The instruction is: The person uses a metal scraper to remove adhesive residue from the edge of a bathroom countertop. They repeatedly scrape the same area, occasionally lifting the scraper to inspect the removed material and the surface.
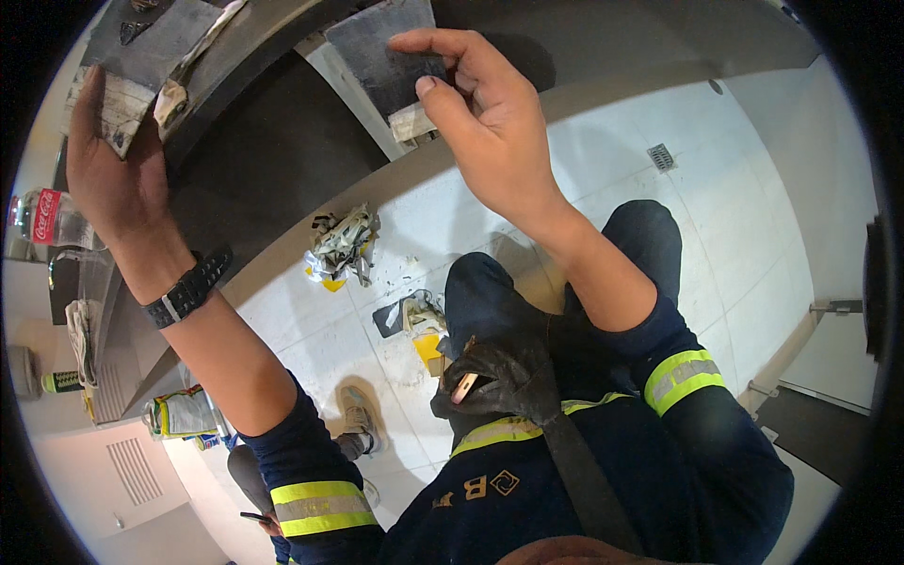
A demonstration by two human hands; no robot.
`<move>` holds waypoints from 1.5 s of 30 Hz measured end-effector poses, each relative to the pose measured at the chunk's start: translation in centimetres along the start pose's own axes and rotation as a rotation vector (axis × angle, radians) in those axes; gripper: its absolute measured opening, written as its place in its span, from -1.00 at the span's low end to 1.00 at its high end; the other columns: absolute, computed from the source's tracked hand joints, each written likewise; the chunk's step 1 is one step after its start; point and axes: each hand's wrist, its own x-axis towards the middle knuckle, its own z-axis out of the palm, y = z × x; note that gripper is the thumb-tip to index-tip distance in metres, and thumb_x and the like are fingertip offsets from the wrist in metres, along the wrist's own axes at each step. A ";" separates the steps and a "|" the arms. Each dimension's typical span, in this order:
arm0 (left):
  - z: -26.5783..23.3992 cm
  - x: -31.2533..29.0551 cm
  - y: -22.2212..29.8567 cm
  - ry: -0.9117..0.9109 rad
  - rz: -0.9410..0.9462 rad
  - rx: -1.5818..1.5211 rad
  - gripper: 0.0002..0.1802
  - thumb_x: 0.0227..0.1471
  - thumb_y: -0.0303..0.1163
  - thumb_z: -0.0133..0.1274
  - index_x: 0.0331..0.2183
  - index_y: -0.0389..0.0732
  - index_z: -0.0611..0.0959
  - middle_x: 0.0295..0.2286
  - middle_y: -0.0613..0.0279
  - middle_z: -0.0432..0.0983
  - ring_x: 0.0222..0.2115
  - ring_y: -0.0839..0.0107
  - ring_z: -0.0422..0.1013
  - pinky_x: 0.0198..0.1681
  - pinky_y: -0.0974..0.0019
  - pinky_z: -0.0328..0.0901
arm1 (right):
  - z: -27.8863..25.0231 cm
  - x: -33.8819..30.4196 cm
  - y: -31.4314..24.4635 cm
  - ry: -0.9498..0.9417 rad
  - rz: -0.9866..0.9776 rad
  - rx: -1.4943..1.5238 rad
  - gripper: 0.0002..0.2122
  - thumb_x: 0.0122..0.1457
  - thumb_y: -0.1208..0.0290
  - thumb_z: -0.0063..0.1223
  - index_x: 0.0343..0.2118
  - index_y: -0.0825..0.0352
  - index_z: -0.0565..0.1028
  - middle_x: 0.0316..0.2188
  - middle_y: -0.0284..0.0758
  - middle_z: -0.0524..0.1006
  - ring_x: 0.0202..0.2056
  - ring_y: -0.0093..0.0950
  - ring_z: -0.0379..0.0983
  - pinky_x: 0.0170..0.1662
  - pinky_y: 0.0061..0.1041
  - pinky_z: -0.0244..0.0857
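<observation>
At the upper left, my left hand (118, 184), with a black watch at the wrist, has its fingers closed around a whitish, stained slab (115, 111). The slab lies against a grey plate (155, 42). Between plate and dark edge runs a long whitish tool (202, 42) with a worn, stained end; its kind is unclear. My right hand (494, 113) is at the top middle, thumb and forefinger apart. Beneath its fingertips is a second dark grey plate (363, 56) with a ragged whitish strip (412, 122) along its near end. Nothing shows between those fingers.
A dark cabinet edge (282, 202) curves across. Crumpled scraps (344, 245) and a dark flat piece (387, 320) lie on white floor tiles. A clear bottle (71, 221) stands left. An open dark pouch (513, 377) hangs before me. Another person's shoe (360, 419) shows lower left.
</observation>
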 end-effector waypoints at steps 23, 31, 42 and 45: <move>-2.2 -0.1 -0.2 -0.192 0.418 0.801 -0.50 0.06 -0.76 0.01 0.08 -0.37 0.47 0.05 -0.02 0.40 0.04 0.25 0.39 0.15 0.19 0.36 | -0.5 1.2 -2.9 -0.015 0.251 0.062 -0.66 0.15 0.61 -0.02 0.02 0.44 0.49 -0.27 -0.30 0.58 -0.36 -0.67 0.44 -0.27 -0.68 0.32; -1.2 -0.7 -0.1 -0.184 0.346 0.564 -0.59 0.16 -0.66 -0.05 0.07 -0.41 0.47 0.04 -0.07 0.39 0.06 0.14 0.37 0.13 0.07 0.37 | -2.1 1.9 -4.8 -0.110 0.320 0.083 -0.67 0.14 0.60 -0.02 -0.01 0.50 0.49 -0.34 -0.27 0.59 -0.41 -0.69 0.43 -0.33 -0.66 0.31; -0.4 -0.6 0.3 -0.108 0.150 0.321 -0.63 0.28 -0.52 -0.19 0.06 -0.44 0.46 0.04 -0.14 0.37 0.09 0.09 0.34 0.19 0.03 0.32 | -0.7 0.2 -2.1 0.046 0.100 -0.160 -0.73 0.10 0.42 0.02 -0.15 0.36 0.61 -0.51 -0.15 0.60 -0.53 -0.46 0.52 -0.37 -0.48 0.39; 0.0 -0.6 0.5 -0.082 0.097 0.219 -0.63 0.27 -0.54 -0.18 0.07 -0.44 0.46 0.04 -0.14 0.37 0.08 0.10 0.35 0.19 0.05 0.32 | -0.9 0.0 -2.5 -0.025 0.242 -0.226 -0.72 0.11 0.43 0.02 -0.14 0.36 0.60 -0.50 -0.15 0.61 -0.54 -0.45 0.52 -0.38 -0.47 0.38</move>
